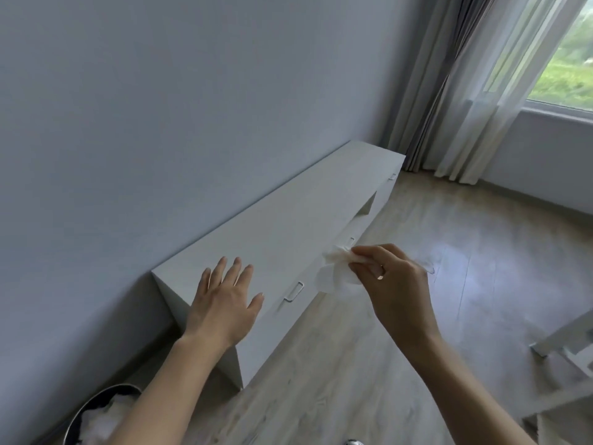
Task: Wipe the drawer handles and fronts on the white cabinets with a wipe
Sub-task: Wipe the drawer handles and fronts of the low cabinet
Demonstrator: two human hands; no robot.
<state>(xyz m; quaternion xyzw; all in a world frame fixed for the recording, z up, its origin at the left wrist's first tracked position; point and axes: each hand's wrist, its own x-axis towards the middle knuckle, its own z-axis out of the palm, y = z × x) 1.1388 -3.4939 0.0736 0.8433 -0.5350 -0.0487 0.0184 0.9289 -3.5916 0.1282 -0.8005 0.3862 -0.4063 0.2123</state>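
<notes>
A long low white cabinet [276, 226] runs along the wall from near left to far right. Small metal handles show on its fronts: a near handle [294, 292], a middle handle [351, 241] and a far handle [392, 176]. My right hand [390, 281] pinches a crumpled white wipe [333, 271], held in the air just in front of the cabinet's top edge, between the near and middle handles. My left hand [224, 303] hovers flat with spread fingers over the near end of the cabinet top.
A dark round bin [96, 412] with white waste inside stands at the lower left beside the cabinet. White furniture legs [564, 345] stand at the right on the wood floor. Curtains [449, 91] and a window fill the far right corner.
</notes>
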